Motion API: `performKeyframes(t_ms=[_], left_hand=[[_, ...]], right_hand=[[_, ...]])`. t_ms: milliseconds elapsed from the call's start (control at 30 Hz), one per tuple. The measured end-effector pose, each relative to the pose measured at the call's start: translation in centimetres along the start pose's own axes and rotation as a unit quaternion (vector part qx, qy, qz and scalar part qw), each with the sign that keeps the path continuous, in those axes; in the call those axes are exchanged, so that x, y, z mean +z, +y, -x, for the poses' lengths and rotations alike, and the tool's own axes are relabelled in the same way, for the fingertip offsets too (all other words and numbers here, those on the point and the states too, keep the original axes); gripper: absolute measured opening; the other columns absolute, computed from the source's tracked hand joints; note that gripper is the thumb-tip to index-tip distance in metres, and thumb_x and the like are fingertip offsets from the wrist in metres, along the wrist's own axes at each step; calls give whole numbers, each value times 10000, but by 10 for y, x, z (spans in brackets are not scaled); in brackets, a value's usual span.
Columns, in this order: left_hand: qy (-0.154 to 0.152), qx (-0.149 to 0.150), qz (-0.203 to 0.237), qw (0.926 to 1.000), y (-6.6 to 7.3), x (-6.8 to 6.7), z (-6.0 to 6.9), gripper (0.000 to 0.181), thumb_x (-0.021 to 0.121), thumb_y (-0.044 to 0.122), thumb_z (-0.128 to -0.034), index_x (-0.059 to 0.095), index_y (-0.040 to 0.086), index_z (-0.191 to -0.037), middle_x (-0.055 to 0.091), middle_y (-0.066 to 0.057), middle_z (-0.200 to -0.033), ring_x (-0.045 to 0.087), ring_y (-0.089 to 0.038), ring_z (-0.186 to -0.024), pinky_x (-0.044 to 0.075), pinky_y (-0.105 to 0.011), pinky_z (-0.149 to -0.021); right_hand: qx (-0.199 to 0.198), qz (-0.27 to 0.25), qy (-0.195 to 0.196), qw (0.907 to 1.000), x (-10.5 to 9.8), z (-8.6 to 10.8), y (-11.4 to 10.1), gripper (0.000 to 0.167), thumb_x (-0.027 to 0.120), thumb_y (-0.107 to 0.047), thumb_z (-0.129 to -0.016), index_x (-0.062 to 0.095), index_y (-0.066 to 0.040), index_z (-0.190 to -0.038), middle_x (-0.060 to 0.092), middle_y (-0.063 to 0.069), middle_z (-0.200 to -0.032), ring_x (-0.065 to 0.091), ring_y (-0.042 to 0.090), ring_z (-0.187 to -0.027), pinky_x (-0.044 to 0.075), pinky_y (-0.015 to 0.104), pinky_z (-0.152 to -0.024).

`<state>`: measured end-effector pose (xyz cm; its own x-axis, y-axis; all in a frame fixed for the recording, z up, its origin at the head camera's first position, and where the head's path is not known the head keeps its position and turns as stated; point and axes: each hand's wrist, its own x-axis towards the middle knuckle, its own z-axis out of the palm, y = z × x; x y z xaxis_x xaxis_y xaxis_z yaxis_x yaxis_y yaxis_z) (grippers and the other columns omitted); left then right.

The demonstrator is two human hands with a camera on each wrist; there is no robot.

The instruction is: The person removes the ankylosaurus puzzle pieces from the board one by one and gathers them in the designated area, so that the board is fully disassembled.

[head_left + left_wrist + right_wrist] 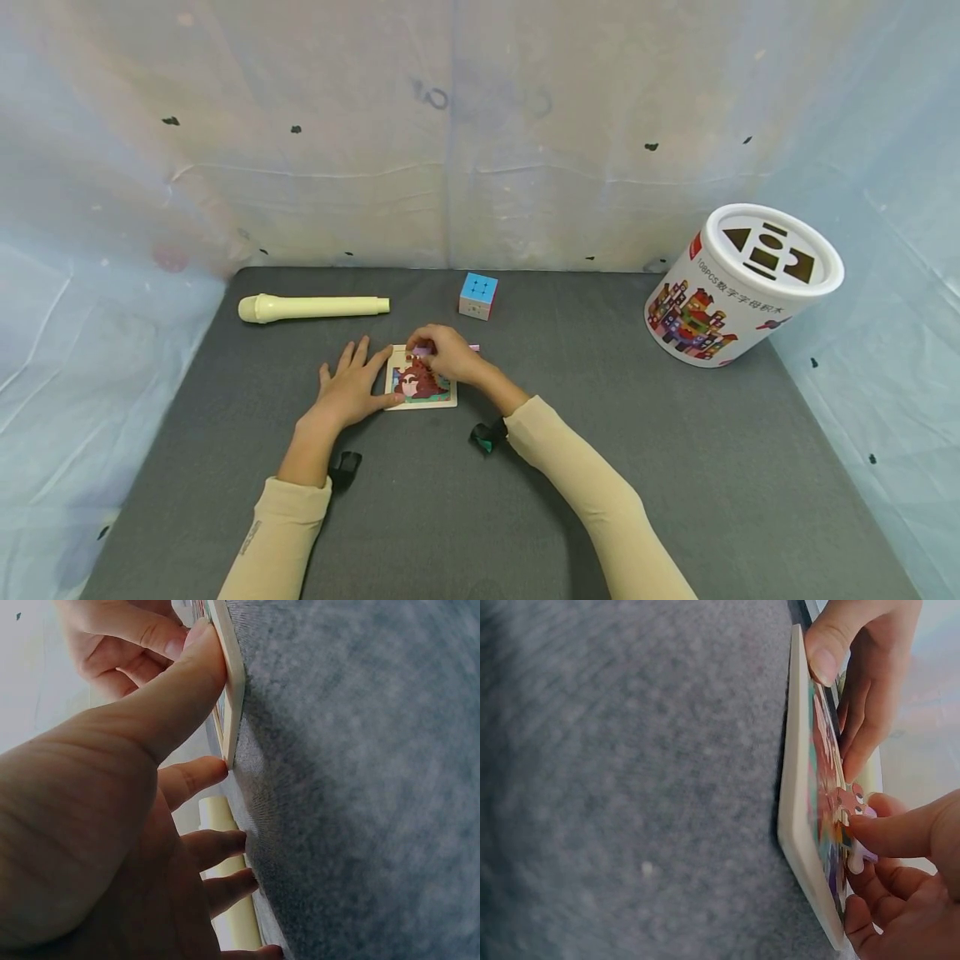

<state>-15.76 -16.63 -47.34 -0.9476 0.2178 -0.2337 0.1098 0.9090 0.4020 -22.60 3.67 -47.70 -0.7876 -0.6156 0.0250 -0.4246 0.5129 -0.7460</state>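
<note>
A small wooden jigsaw puzzle with a colourful cartoon picture lies flat on the grey table. My left hand is spread at its left side. The left thumb presses on the board's near edge, and the index fingertip touches a corner; the other fingers reach down to the tabletop. Over the board's upper part, my right hand pinches a puzzle piece between thumb and fingers. The piece shows cartoon eyes and a lilac part, and stands tilted above the picture. Fingers cover some of it.
Behind the puzzle stands a cube puzzle with a blue top. A pale yellow toy microphone lies at the back left. At the back right, a white block bucket has shaped holes in its lid. Plastic sheeting hangs around the table.
</note>
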Motion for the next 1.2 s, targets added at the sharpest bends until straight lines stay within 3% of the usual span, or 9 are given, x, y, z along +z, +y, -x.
performKeyframes(t_ms=[367,700,1200], left_hand=[[-8,3,-63,10000,1,0,-2,901,722,500,-885,295,115,-1578,80,-291,-1621,33,-508,-1476,38,-798,-1052],[-85,-53,-53,9999,0,2,-3,916,727,505,-878,284,121,-1582,67,-288,-1624,14,-503,-1479,23,-795,-1055],[-70,-74,-62,9999,1,0,-1,916,726,501,-881,278,122,-1585,66,-287,-1624,17,-505,-1478,25,-794,-1056]], right_hand=[[-82,-385,25,9992,-2,0,3,261,597,149,-895,710,-17,-1063,657,90,-980,514,153,-798,422,227,-699],[-68,-963,136,9952,-6,1,6,231,619,139,-895,708,20,-1072,677,132,-1008,591,184,-828,490,251,-731],[108,-421,58,9990,-5,2,1,163,625,49,-950,705,-18,-1075,675,85,-974,592,148,-792,478,238,-702]])
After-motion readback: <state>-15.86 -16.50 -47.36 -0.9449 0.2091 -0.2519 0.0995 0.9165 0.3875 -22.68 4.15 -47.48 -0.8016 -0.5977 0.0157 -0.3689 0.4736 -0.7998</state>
